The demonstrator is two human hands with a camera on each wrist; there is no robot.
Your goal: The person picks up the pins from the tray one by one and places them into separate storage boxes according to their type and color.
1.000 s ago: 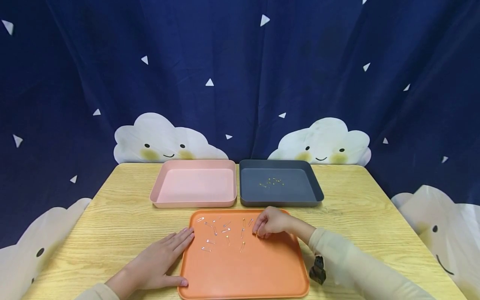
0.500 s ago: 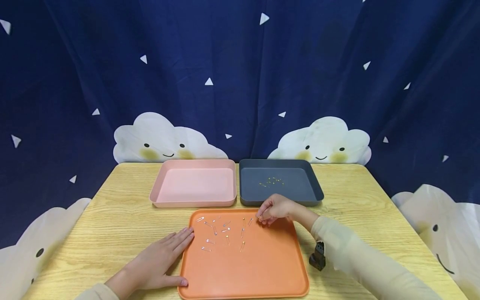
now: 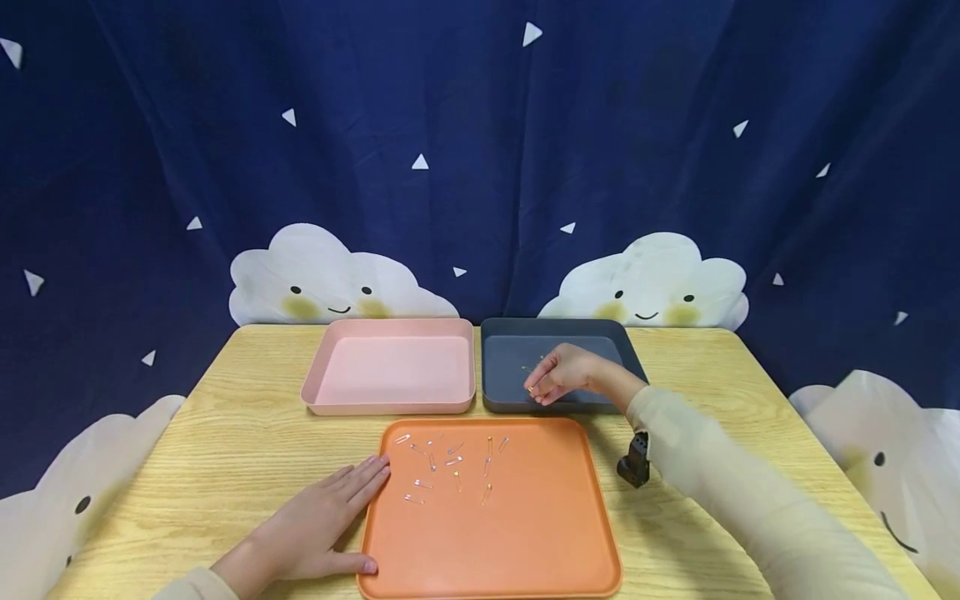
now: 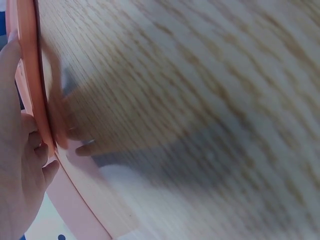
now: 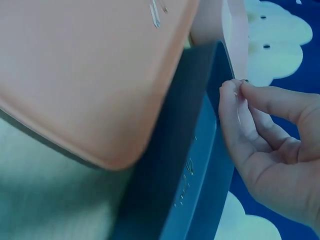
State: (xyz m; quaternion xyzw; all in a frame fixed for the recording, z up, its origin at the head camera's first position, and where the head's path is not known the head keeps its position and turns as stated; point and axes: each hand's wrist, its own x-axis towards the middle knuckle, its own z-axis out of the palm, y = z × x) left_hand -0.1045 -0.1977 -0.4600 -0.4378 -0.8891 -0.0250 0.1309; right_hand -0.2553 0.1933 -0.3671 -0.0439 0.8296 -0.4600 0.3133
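Observation:
My right hand is over the front part of the dark grey tray. Between thumb and index fingertip it pinches a small gold safety pin, mostly covered by the fingers. Other safety pins lie inside that tray in the right wrist view; the hand partly hides them in the head view. My left hand rests with extended fingers at the left rim of the orange tray. Silver safety pins are scattered over its upper left half, with a few gold safety pins among them.
A pink tray stands to the left of the grey one, both behind the orange tray on the wooden table. A dark blue curtain with clouds hangs behind the table. A black device sits at the right wrist.
The right hand has carried the gold safety pin up from the orange tray, away from the body, to above the grey tray. The left hand has stayed in place.

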